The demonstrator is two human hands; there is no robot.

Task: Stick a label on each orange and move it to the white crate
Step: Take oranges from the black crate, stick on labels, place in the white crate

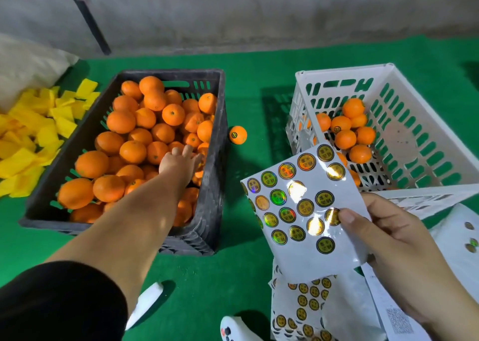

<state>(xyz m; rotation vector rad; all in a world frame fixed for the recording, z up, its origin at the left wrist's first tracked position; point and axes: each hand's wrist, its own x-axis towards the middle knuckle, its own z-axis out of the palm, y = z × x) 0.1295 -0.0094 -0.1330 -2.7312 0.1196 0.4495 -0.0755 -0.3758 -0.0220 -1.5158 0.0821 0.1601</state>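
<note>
— Two crates sit on the green mat (233,276), as the head camera sees it. What is in them?

— Unlabelled oranges (134,143) fill the black crate (207,211) on the left nearly to its rim. The white crate (427,122) on the right holds a small cluster of labelled oranges (350,133) at its far corner.

— And the one between them?

— A single labelled orange (237,134) lies on the mat just beside the black crate's right wall, its round sticker facing the camera.

— What is the left hand doing?

— The left hand (178,160) reaches into the black crate, fingers spread loosely over the fruit near the right wall; it grips nothing.

— The right?

— The right hand (383,239) pinches a sticker sheet (305,211) near its lower right corner, thumb on top, the sheet bowed and tilted toward the camera. Rows of round gold labels cover it, some flaring in the light.

— Anything else?

— More label sheets (303,307) lie below that hand, and yellow paper wrappers (33,133) are heaped left of the black crate.
</note>
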